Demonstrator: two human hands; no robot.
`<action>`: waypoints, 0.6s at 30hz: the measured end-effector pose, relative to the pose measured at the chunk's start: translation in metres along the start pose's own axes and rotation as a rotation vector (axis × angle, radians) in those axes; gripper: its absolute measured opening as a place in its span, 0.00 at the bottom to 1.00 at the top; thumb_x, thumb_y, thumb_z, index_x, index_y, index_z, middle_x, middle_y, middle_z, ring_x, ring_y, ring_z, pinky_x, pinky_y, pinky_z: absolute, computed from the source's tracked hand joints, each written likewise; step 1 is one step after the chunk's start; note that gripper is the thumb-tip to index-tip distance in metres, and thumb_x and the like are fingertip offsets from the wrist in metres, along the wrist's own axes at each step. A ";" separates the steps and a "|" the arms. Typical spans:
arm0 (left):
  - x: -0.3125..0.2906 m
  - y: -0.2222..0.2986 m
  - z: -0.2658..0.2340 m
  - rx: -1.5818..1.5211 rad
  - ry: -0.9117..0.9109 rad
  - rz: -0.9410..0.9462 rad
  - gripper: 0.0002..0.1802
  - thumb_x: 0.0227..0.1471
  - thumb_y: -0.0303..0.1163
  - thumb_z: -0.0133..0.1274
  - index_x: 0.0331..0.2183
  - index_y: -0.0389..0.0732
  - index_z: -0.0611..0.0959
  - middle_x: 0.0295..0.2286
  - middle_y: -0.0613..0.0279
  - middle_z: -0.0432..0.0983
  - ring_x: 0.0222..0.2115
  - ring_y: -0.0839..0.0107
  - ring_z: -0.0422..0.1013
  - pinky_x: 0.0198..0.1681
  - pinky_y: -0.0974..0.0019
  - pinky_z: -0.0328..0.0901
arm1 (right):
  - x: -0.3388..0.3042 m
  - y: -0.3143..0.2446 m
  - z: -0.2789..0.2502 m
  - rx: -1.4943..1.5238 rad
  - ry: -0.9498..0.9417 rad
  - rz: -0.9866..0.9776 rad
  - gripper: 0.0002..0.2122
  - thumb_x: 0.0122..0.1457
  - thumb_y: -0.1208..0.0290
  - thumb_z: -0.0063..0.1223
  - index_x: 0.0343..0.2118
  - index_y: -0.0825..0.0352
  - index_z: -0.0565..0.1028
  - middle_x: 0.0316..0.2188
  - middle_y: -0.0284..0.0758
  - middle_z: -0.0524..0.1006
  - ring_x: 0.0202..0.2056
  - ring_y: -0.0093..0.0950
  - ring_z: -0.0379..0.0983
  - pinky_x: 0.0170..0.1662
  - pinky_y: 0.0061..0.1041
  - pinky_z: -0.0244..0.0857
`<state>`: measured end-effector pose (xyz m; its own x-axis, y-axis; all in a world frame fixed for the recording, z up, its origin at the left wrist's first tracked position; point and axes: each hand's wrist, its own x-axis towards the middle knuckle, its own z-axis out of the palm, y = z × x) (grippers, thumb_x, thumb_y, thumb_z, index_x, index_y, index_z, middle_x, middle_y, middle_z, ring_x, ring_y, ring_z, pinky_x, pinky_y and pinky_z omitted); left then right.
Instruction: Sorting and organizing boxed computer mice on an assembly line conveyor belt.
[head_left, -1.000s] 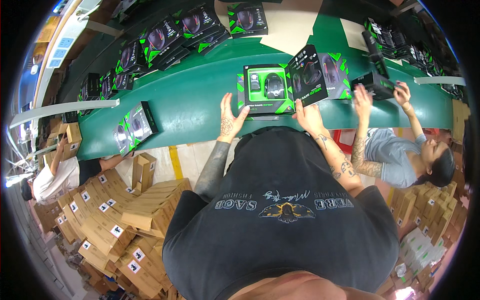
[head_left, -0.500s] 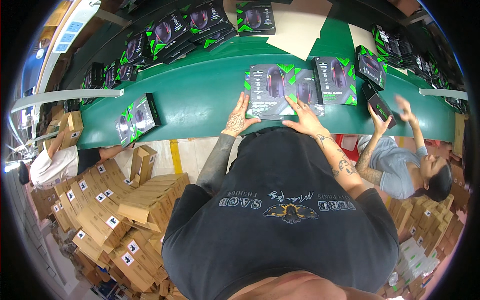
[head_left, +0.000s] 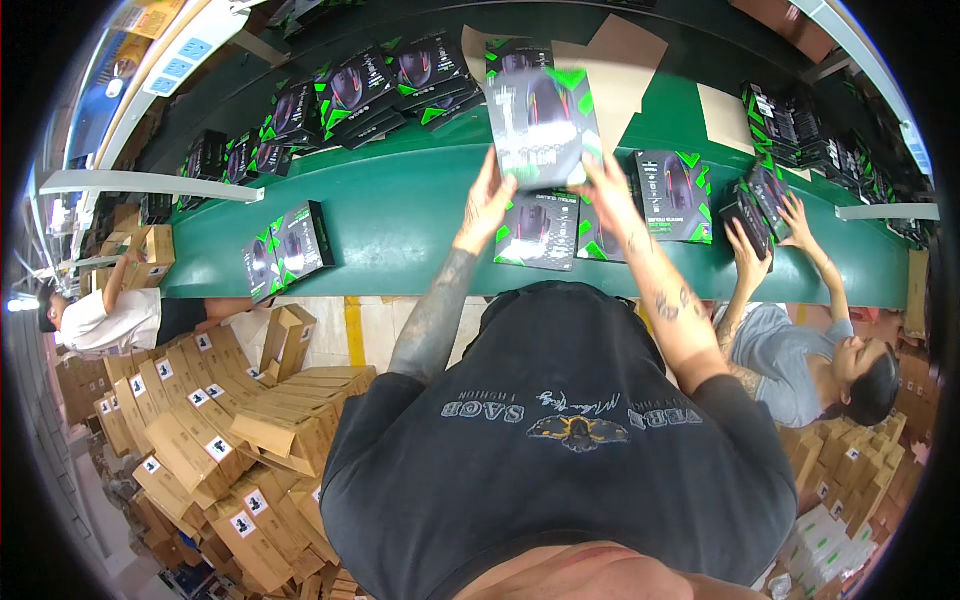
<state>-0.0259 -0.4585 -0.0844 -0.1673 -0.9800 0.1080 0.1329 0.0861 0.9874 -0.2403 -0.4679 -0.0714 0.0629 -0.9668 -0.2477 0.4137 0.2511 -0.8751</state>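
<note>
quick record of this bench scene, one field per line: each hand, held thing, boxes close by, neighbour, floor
left hand: grips the near left corner of the held box
right hand: at its near right corner
held box: mouse picture facing up, blurred, seemingly raised over the green table
close by: front box nearer the body; side box to the right
neighbour: co-worker in grey, hands at dark boxes
floor: brown cartons at left

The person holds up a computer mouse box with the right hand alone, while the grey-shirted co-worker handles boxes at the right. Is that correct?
Not the right hand alone: in the head view, the left hand grips the computer mouse box too, so both hands hold it up. The grey-shirted co-worker does handle boxes at the right.
</note>
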 end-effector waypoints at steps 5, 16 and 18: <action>0.026 0.011 -0.002 0.759 0.022 0.221 0.52 0.37 0.48 0.62 0.57 0.37 0.54 0.56 0.43 0.47 0.56 0.47 0.48 0.57 0.50 0.49 | 0.094 -0.047 0.024 -0.098 0.074 -0.027 0.31 0.57 0.56 0.48 0.60 0.60 0.51 0.54 0.40 0.61 0.48 0.31 0.65 0.46 0.30 0.65; -0.072 -0.075 -0.004 1.303 -0.419 0.231 0.58 0.31 0.59 0.60 0.56 0.36 0.56 0.57 0.44 0.46 0.59 0.48 0.42 0.55 0.50 0.51 | -0.068 0.013 -0.088 -1.422 0.072 -0.459 0.21 0.51 0.63 0.53 0.47 0.66 0.67 0.47 0.45 0.66 0.49 0.43 0.62 0.52 0.36 0.57; -0.071 -0.075 -0.012 1.311 -0.402 0.278 0.50 0.37 0.54 0.58 0.55 0.35 0.58 0.55 0.45 0.54 0.56 0.54 0.53 0.52 0.56 0.58 | -0.090 0.029 -0.091 -1.559 -0.066 -0.404 0.23 0.50 0.63 0.53 0.49 0.66 0.65 0.51 0.46 0.62 0.52 0.44 0.59 0.54 0.37 0.55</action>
<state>-0.0122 -0.3975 -0.1674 -0.5815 -0.8046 0.1201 -0.7538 0.5885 0.2923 -0.3168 -0.3689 -0.1128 0.2382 -0.9684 0.0743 -0.8661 -0.2464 -0.4350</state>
